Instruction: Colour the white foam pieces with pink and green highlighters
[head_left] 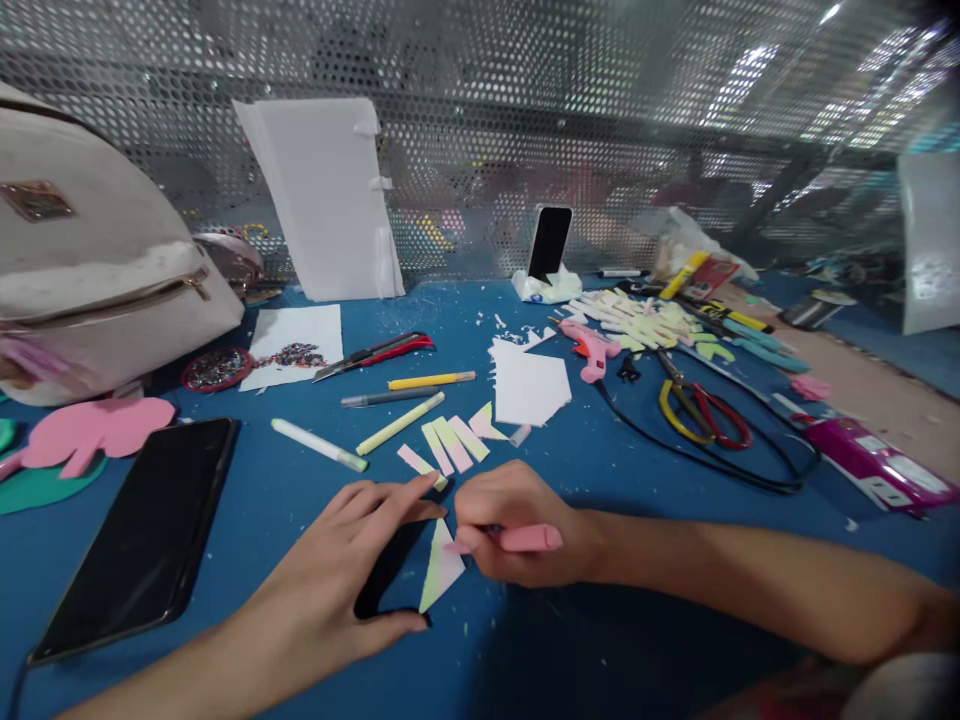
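My right hand (517,510) is closed around a pink marker (534,539), its tip at the right edge of a small pointed paper piece (441,572) tinted green and faint pink. My left hand (345,550) lies to the left of that piece, thumb and fingers spread apart, with the thumb near its lower corner. Just beyond my fingertips are several narrow pink and green paper strips (454,443) and another coloured paper scrap (486,422). A white-and-green highlighter (319,444) and a pale yellow-green pen (401,422) lie farther off.
A black phone (142,530) lies at left by a backpack (97,230). Beyond are a box cutter (375,353), white paper (531,385), a pink glue gun (592,350) with its cord, pliers (701,410), a paper-strip pile (637,318) and a propped phone (550,243).
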